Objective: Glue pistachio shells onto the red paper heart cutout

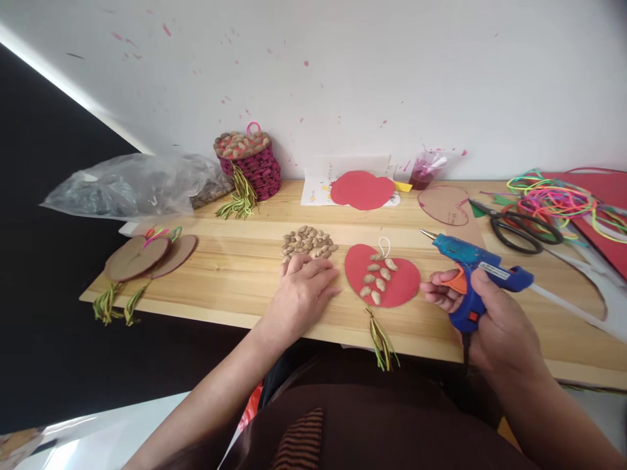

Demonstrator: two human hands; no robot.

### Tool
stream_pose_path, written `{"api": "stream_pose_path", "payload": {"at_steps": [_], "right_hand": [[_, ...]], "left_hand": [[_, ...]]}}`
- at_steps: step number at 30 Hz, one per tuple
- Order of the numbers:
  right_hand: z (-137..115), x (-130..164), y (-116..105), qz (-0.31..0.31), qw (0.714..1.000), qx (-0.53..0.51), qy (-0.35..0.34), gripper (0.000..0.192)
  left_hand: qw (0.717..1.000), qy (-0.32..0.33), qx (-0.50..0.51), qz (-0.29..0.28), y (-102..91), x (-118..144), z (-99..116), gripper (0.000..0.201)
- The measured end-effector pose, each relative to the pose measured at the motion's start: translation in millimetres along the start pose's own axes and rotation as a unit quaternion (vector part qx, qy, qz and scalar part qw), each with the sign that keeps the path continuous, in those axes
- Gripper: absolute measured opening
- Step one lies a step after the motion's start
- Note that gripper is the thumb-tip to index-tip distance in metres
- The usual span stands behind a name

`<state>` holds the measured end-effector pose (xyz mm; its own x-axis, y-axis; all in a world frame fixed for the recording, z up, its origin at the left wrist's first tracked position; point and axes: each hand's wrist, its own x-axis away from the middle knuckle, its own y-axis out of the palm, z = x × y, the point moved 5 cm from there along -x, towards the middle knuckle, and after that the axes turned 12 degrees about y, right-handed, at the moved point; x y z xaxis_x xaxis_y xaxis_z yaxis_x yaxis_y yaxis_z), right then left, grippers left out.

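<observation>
My right hand [507, 323] grips a blue hot glue gun [474, 261] by its handle, fingers by the orange trigger. Its metal nozzle points left, and a white glue stick comes out of the back. My left hand [304, 290] rests at the front edge of a pile of peanuts [308, 240], fingers loosely apart, some fingertips hidden. Between the hands lies a red heart-shaped card [396, 287] with several peanuts in two slanting rows on it. A white cord loop [385, 247] stands at its top, and a green, yellow and dark tassel [381, 343] hangs over the table edge below.
At the left are cardboard pieces [134, 260] with tassels and a clear plastic bag [142, 186]. Behind stand a peanut-topped purple basket [255, 171], red paper cutouts [362, 190] and a plastic cup [427, 171]. Black scissors [524, 232] and coloured cords [558, 201] lie right.
</observation>
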<state>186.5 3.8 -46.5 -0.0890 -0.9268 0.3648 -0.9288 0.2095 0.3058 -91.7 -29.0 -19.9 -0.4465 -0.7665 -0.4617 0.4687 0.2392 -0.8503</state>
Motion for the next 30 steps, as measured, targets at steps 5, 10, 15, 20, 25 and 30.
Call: {"api": "stream_pose_path", "payload": {"at_steps": [5,10,15,20,25,30], "right_hand": [[0.6,-0.8,-2.2,0.009,1.000,0.004,0.004,0.040],[1.6,-3.0,-3.0,-0.004,1.000,0.008,-0.002,0.037],[1.9,-3.7,-4.6,0.027,1.000,0.004,0.003,0.041],[1.4,-3.4,-3.4,0.046,0.999,0.006,0.020,0.046],[2.0,-4.1,-5.2,0.056,0.998,0.019,0.020,0.047],[5.2,-6.1,-8.7,0.054,0.998,0.015,0.023,0.046]], "left_hand": [[0.996,-0.037,0.018,0.083,-30.5,6.2,-20.5,0.015],[0.980,-0.116,-0.033,0.155,-70.9,13.0,-60.0,0.023],[0.976,-0.163,-0.001,0.141,-73.5,20.5,-81.8,0.026],[0.978,-0.177,0.037,0.101,-57.5,26.2,-83.2,0.022],[0.984,-0.165,0.031,0.060,-49.8,25.0,-77.5,0.015],[0.986,-0.160,0.023,0.034,-46.3,26.9,-77.1,0.011]]}}
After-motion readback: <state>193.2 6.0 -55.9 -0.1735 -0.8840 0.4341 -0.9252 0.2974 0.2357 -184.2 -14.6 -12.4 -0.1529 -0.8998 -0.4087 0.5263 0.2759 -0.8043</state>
